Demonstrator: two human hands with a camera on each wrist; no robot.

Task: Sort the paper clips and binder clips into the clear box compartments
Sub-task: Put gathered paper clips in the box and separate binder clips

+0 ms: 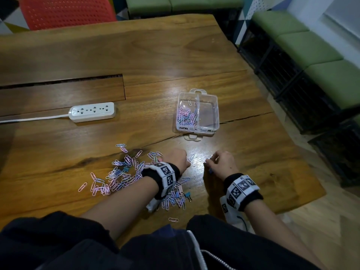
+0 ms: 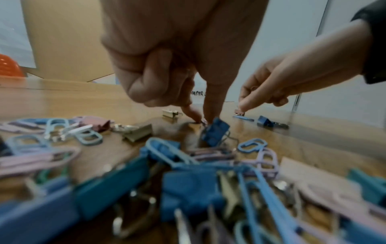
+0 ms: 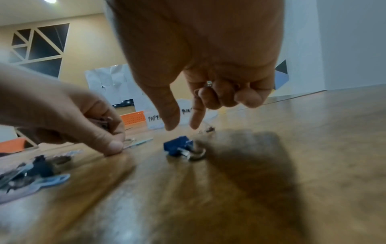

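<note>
The clear box (image 1: 215, 106) stands past my hands; its left compartment holds paper clips (image 1: 186, 115), its right one looks empty. A heap of pastel paper clips and binder clips (image 1: 120, 172) lies at my left wrist. My left hand (image 2: 200, 119) points thumb and forefinger down to the table beside a blue binder clip (image 2: 215, 132), and its curled fingers hold a dark red binder clip (image 3: 103, 122). My right hand (image 3: 183, 128) hovers over another blue binder clip (image 3: 179, 147); its curled fingers keep a metal-handled clip (image 3: 208, 83).
A white power strip (image 1: 92, 112) with its cord lies on the wooden table (image 1: 155, 55) at the left. A slot runs across the table's left half. Behind are an orange chair (image 1: 66, 10) and green benches (image 1: 311, 45).
</note>
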